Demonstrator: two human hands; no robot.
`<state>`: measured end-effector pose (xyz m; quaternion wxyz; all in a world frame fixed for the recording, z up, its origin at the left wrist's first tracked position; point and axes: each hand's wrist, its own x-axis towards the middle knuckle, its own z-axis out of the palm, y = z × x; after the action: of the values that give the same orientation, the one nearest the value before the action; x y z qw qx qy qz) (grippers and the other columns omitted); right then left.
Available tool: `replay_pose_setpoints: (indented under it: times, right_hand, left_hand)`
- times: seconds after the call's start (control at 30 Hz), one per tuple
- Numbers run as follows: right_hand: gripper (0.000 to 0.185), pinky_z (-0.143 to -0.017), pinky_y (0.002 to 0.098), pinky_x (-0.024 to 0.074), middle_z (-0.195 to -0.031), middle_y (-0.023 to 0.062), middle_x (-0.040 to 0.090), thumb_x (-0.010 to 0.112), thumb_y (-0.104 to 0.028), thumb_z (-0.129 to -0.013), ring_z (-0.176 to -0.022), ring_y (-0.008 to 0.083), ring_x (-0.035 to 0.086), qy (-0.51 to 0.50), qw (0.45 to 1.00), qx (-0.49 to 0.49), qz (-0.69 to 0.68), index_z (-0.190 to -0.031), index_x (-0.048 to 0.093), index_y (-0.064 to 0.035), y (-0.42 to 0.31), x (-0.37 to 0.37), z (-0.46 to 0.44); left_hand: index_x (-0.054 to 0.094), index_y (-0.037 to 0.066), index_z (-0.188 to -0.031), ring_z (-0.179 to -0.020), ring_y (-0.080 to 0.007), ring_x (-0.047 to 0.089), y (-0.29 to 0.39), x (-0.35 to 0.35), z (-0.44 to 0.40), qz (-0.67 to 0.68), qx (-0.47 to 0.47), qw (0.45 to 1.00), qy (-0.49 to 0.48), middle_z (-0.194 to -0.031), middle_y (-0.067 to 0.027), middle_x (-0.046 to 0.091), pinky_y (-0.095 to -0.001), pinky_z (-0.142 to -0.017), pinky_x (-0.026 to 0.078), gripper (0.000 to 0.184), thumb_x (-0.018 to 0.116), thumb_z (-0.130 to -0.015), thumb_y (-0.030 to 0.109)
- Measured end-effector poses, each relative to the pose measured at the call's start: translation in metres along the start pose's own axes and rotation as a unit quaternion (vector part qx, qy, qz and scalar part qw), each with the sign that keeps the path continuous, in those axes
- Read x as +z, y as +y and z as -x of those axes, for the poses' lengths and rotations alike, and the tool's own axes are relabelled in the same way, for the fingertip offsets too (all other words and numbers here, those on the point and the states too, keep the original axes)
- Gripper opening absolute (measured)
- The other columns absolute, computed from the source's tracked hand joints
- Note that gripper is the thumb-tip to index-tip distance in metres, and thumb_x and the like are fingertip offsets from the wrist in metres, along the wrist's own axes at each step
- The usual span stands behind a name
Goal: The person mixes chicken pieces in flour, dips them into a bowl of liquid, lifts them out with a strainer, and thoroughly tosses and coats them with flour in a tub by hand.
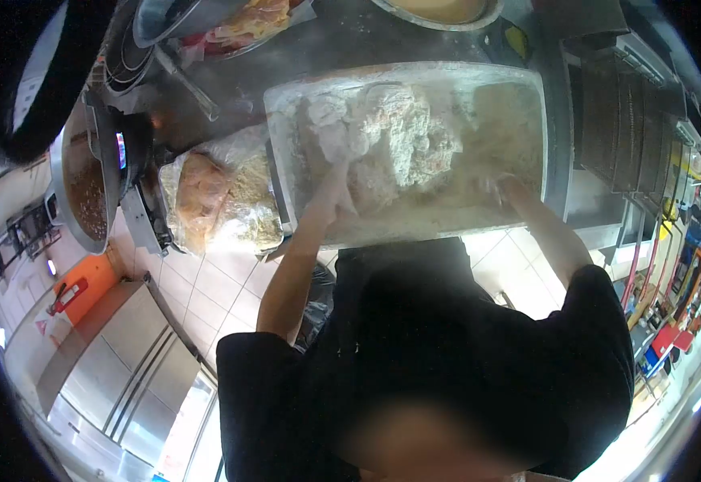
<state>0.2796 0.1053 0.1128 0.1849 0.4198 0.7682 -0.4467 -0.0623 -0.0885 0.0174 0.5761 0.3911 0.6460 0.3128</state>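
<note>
A large rectangular tub (406,74) holds a mound of white flour (414,136), with thinner, tan-looking patches around it. My left hand (336,191) reaches into the left part of the tub, dusted white. A pale, flour-coated lump (328,120) lies just beyond it, touching or very near the fingers; whether the hand grips it is unclear. In the right part of the tub, my right hand (501,189) is low by the flour, its fingers blurred and hazy.
Left of the tub stands a plastic-lined container (220,201) of pale, raw-looking pieces. A round bowl of tan liquid (435,10) sits at the back. Farther left are a pan of brown contents (85,181) and a long metal handle (185,80). Wire racks (627,128) stand right.
</note>
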Motion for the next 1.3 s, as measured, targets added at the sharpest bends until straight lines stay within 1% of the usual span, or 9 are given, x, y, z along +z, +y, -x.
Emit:
replay_pose_setpoints:
  times: [0.17, 0.3, 0.4, 0.53, 0.67, 0.8, 1.13, 1.2, 1.3]
  right_hand:
    - [0.048, -0.112, 0.0400, 0.0292, -0.145, 0.0156, 0.040, 0.048, -0.014, -0.095, -0.131, 0.0302, 0.041, -0.036, 0.993, -0.053, -0.099, -0.141, 0.041, -0.0074, -0.057, 0.036, -0.049]
    - [0.046, -0.113, 0.0410, 0.0281, -0.147, 0.0151, 0.038, 0.046, -0.016, -0.097, -0.132, 0.0302, 0.041, -0.089, 0.940, 0.061, -0.325, -0.142, 0.040, -0.0083, -0.097, 0.016, -0.035]
    - [0.045, -0.114, 0.0416, 0.0273, -0.148, 0.0147, 0.037, 0.044, -0.017, -0.098, -0.132, 0.0302, 0.040, -0.065, 0.858, 0.154, -0.485, -0.142, 0.040, -0.0089, -0.119, 0.001, -0.014]
    - [0.050, -0.104, 0.0361, 0.0402, -0.135, 0.0158, 0.052, 0.061, -0.023, -0.087, -0.120, 0.0313, 0.053, 0.098, 0.980, -0.173, 0.031, -0.133, 0.052, -0.0060, -0.091, -0.018, 0.016]
    - [0.048, -0.105, 0.0366, 0.0379, -0.135, 0.0162, 0.051, 0.057, -0.023, -0.089, -0.122, 0.0312, 0.050, 0.190, 0.954, -0.082, -0.215, -0.133, 0.051, -0.0050, -0.016, -0.027, -0.012]
    - [0.046, -0.108, 0.0371, 0.0346, -0.138, 0.0159, 0.047, 0.052, -0.023, -0.092, -0.126, 0.0308, 0.047, 0.117, 0.963, -0.036, -0.241, -0.134, 0.049, -0.0053, 0.000, -0.026, -0.073]
    - [0.043, -0.114, 0.0388, 0.0282, -0.145, 0.0149, 0.038, 0.042, -0.026, -0.099, -0.132, 0.0297, 0.039, -0.050, 0.984, -0.171, -0.017, -0.137, 0.045, -0.0065, -0.056, -0.034, -0.038]
    - [0.042, -0.114, 0.0392, 0.0283, -0.146, 0.0146, 0.037, 0.041, -0.027, -0.100, -0.132, 0.0293, 0.039, -0.068, 0.985, -0.156, -0.016, -0.136, 0.046, -0.0072, -0.034, -0.063, -0.033]
    - [0.042, -0.114, 0.0399, 0.0284, -0.146, 0.0141, 0.037, 0.040, -0.030, -0.101, -0.132, 0.0287, 0.039, -0.063, 0.984, -0.140, -0.090, -0.136, 0.046, -0.0084, -0.029, -0.083, -0.064]
  left_hand:
    - [0.046, 0.006, -0.136, -0.110, -0.0186, 0.056, -0.015, 0.047, -0.023, 0.073, 0.026, 0.995, -0.060, -0.114, -0.0125, 0.060, -0.0360, -0.094, 0.044, 0.053, 0.061, -0.088, 0.020]
    - [0.053, 0.004, -0.128, -0.106, -0.0192, 0.057, 0.027, 0.036, -0.011, -0.279, 0.278, 0.919, 0.018, -0.114, -0.0119, 0.062, -0.0360, -0.094, 0.044, 0.051, 0.066, -0.080, 0.011]
    - [0.057, 0.001, -0.120, -0.099, -0.0212, 0.059, 0.019, 0.034, -0.031, 0.095, 0.152, 0.980, -0.084, -0.113, -0.0120, 0.062, -0.0354, -0.090, 0.046, 0.051, 0.071, -0.073, 0.012]
    - [0.059, -0.001, -0.112, -0.087, -0.0219, 0.060, 0.098, 0.050, -0.005, 0.049, 0.144, 0.973, 0.175, -0.107, -0.0113, 0.062, -0.0356, -0.083, 0.049, 0.044, 0.072, -0.071, 0.009]
    - [0.058, -0.001, -0.110, -0.085, -0.0210, 0.059, 0.109, 0.025, -0.004, -0.001, 0.034, 0.907, 0.419, -0.099, -0.0090, 0.061, -0.0345, -0.084, 0.049, 0.036, 0.068, -0.078, 0.012]
    - [0.058, -0.001, -0.113, -0.088, -0.0215, 0.057, 0.060, 0.018, -0.030, 0.241, -0.096, 0.925, 0.276, -0.097, -0.0123, 0.059, -0.0345, -0.088, 0.047, 0.040, 0.060, -0.090, 0.031]
    - [0.054, -0.001, -0.121, -0.098, -0.0184, 0.055, 0.063, 0.010, -0.025, 0.150, -0.069, 0.982, 0.097, -0.110, -0.0103, 0.057, -0.0336, -0.081, 0.045, 0.045, 0.060, -0.087, 0.028]
    - [0.050, -0.001, -0.127, -0.106, -0.0206, 0.054, 0.089, -0.010, -0.020, 0.117, -0.217, 0.958, 0.148, -0.118, -0.0113, 0.056, -0.0337, -0.089, 0.044, 0.050, 0.061, -0.086, 0.025]
    - [0.043, 0.001, -0.134, -0.097, -0.0198, 0.059, 0.078, -0.010, -0.036, 0.372, -0.085, 0.870, 0.312, -0.112, -0.0123, 0.060, -0.0351, -0.081, 0.050, 0.062, 0.068, -0.081, 0.021]
